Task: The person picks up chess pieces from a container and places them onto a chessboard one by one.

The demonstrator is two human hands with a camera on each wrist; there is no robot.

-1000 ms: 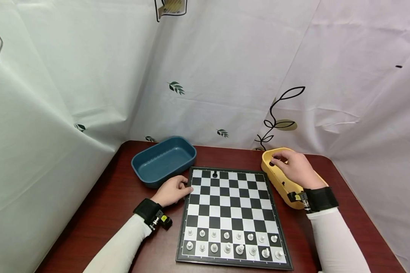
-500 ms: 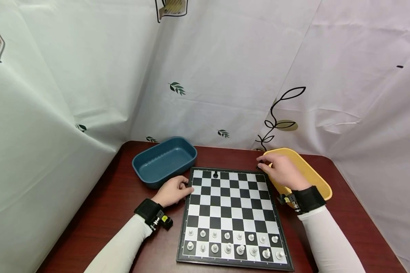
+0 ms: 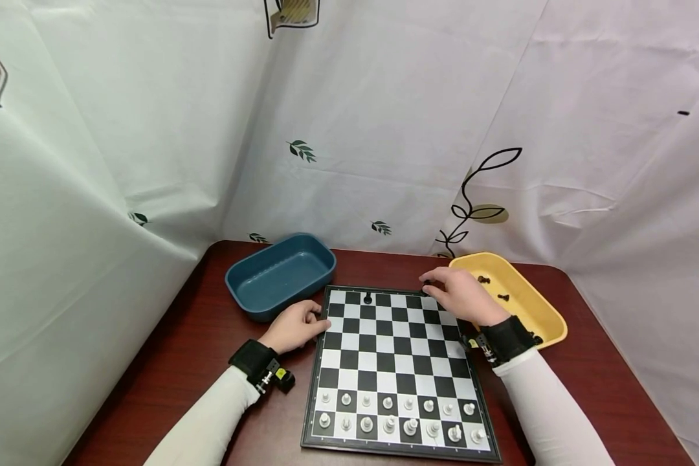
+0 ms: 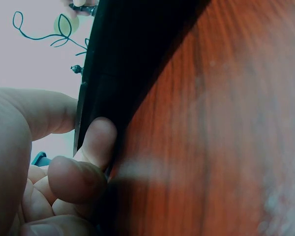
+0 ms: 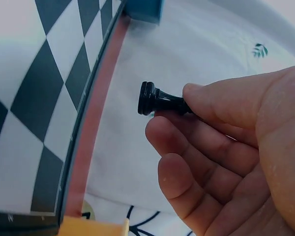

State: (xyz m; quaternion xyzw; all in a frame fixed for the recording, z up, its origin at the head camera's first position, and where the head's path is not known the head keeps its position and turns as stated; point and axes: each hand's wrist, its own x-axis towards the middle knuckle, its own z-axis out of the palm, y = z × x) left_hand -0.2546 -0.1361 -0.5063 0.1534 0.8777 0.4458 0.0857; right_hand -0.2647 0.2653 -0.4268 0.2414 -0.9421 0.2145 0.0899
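Note:
My left hand (image 3: pixel 293 327) holds the left edge of the chessboard (image 3: pixel 393 349), its thumb on top and fingers curled at the side, as the left wrist view also shows. Over the board's far right corner, my right hand (image 3: pixel 463 294) pinches a black chess piece (image 5: pixel 162 101) between thumb and fingers. The fingers cover the piece's head, so its exact kind is hidden; its round base points away from the hand. One black chess piece (image 3: pixel 367 298) stands in the board's far row. Two near rows carry several white chess pieces (image 3: pixel 410 426).
A yellow bin (image 3: pixel 550 317) stands right of the board, with several black chess pieces (image 3: pixel 503 297) lying in it. Behind my left hand is a blue bin (image 3: pixel 247 301). A white cloth (image 3: pixel 384 129) hangs around the dark red table (image 3: pixel 256 414).
My right hand, with the black chess piece, has moved left from above the yellow bin to the board's far right corner. The left hand has stayed at the board's edge.

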